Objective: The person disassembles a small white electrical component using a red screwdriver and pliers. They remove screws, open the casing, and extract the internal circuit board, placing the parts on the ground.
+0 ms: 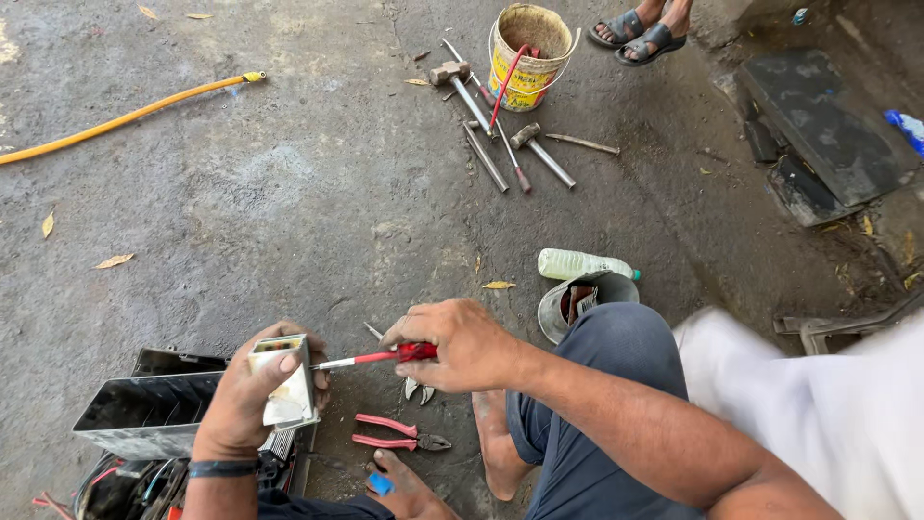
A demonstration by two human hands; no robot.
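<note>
My left hand wraps around a small pale box-shaped part, thumb pressed on its near face; my fingers hide its far side, and I cannot make out what sits inside its open top. My right hand is clenched on the red handle of a screwdriver, so most of the handle is buried in my fist. Its long axis runs nearly level, the shaft pointing left with the tip touching the part's right edge. Below the part sits a grey metal housing, its lower end cut off by the frame edge. Red-handled pliers lie on the concrete floor between my hands, near my bare foot.
</note>
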